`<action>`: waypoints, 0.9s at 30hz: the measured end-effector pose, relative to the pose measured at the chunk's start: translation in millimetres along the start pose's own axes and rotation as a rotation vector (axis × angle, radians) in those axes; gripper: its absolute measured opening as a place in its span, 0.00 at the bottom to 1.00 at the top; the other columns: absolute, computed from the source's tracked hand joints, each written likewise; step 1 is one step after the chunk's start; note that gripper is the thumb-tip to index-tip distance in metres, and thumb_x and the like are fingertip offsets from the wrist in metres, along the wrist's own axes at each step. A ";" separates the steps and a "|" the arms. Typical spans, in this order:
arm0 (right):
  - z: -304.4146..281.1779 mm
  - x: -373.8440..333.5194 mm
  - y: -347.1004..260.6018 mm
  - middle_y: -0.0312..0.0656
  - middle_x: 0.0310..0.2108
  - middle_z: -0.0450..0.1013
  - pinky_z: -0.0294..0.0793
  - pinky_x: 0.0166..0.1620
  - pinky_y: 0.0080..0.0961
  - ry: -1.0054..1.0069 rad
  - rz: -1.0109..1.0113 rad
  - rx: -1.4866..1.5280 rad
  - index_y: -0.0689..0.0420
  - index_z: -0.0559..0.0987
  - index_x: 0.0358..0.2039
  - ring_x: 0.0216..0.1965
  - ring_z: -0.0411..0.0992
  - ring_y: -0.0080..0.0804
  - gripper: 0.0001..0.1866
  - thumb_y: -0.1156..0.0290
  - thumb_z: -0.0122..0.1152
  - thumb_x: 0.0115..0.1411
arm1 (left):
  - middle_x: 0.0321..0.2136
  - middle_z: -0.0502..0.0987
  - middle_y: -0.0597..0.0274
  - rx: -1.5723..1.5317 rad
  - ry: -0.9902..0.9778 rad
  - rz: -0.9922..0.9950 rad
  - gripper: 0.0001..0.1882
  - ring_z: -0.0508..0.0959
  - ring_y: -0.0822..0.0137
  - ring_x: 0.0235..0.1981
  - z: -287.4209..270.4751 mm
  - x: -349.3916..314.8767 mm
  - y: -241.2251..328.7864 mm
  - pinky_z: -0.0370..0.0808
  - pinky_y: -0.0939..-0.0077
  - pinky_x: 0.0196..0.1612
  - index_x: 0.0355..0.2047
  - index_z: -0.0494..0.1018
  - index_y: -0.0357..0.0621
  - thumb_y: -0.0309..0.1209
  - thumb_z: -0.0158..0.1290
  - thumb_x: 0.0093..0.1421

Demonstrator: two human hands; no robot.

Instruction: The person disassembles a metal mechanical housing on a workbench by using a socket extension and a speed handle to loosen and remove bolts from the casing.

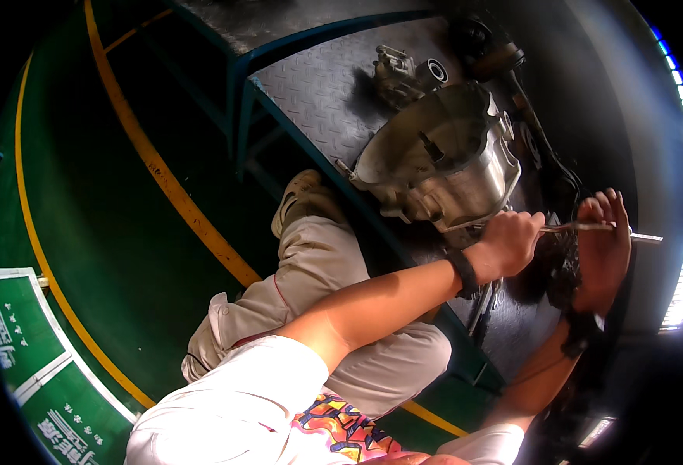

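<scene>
My left hand (510,246) is closed around a long, thin metal bar (570,227), beside the lower right of a large cast-metal housing. My right hand (603,252) is near the bar's far end, its fingers partly curled and one crossing over the bar. The bar's silver tip (648,238) sticks out past that hand. The bell-shaped housing (473,186) lies on a metal bench with its wide mouth facing up and left, and a dark shaft (431,146) stands inside it. Where the bar's other end meets the housing is hard to make out behind my left hand.
The bench top (310,85) is patterned steel with a blue frame. A smaller metal casting (394,74) and a bearing ring (436,70) sit behind the housing. Metal tools (485,306) lie near my left wrist. A green sign board (55,372) stands at lower left on the green floor.
</scene>
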State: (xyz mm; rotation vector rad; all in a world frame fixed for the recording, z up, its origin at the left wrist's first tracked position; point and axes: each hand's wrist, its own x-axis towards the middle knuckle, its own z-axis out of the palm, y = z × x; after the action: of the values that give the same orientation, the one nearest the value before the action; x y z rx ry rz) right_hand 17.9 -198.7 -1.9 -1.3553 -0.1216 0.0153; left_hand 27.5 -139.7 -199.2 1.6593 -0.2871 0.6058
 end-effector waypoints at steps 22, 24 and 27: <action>-32.1 20.0 2.7 0.32 0.33 0.73 0.70 0.38 0.21 0.220 -0.402 -0.471 0.57 0.79 0.46 0.33 0.70 0.21 0.13 0.59 0.62 0.74 | 0.34 0.80 0.49 -0.172 0.328 0.007 0.04 0.80 0.42 0.40 -5.9 5.7 39.5 0.71 0.48 0.46 0.39 0.70 0.43 0.28 0.53 0.67; -52.1 48.7 3.7 0.34 0.35 0.76 0.72 0.40 0.21 0.203 -0.392 -0.752 0.58 0.80 0.47 0.35 0.74 0.23 0.12 0.62 0.64 0.73 | 0.34 0.79 0.49 -0.216 0.284 0.012 0.04 0.80 0.42 0.40 -2.2 7.9 41.5 0.72 0.48 0.46 0.39 0.70 0.43 0.28 0.53 0.68; -32.0 67.8 24.8 0.35 0.33 0.77 0.73 0.40 0.22 0.130 -0.192 -0.583 0.60 0.81 0.47 0.33 0.74 0.23 0.11 0.66 0.62 0.73 | 0.35 0.79 0.50 -0.135 0.188 0.041 0.05 0.80 0.42 0.40 2.8 -0.6 33.5 0.72 0.46 0.46 0.40 0.70 0.44 0.30 0.52 0.69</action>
State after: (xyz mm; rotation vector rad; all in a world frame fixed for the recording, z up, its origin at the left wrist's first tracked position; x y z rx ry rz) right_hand 89.9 -219.0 -27.4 -1.9153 -0.1530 -0.2889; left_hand 10.6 -148.8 -171.7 1.4582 -0.2210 0.7523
